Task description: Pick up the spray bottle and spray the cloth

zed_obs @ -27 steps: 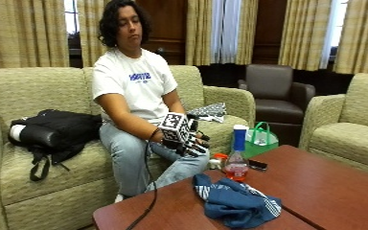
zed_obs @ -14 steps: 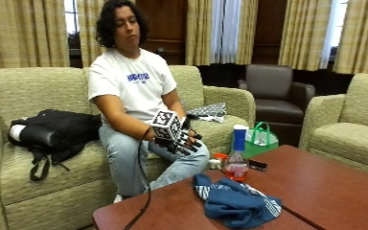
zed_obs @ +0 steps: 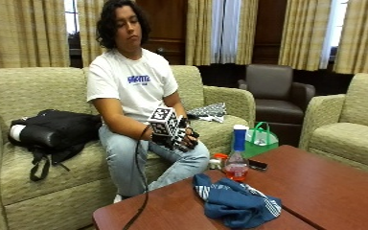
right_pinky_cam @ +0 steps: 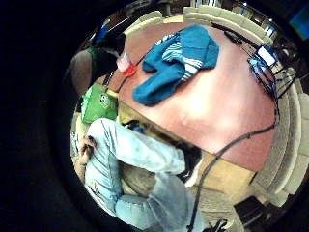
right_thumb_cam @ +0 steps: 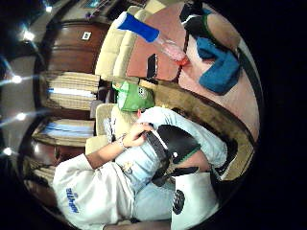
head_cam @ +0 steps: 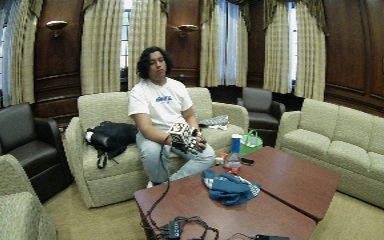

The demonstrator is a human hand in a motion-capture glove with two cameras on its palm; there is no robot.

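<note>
A spray bottle with a blue top and pink liquid stands upright near the far edge of the reddish-brown table. A crumpled blue cloth with white stripes lies on the table just in front of it. My gloved right hand hovers over the person's lap, left of the bottle and apart from it, fingers relaxed and holding nothing. The little finger side palm view looks down on the cloth, the bottle and the jeans. The thumb side palm view shows the bottle beside the cloth.
A black phone and a small orange-capped item lie by the bottle. A green bag sits on the floor past the table. A black backpack rests on the sofa. Cables trail over the table's near end.
The gloved hand has drawn slightly back toward the person's body. Bottle and cloth have not moved.
</note>
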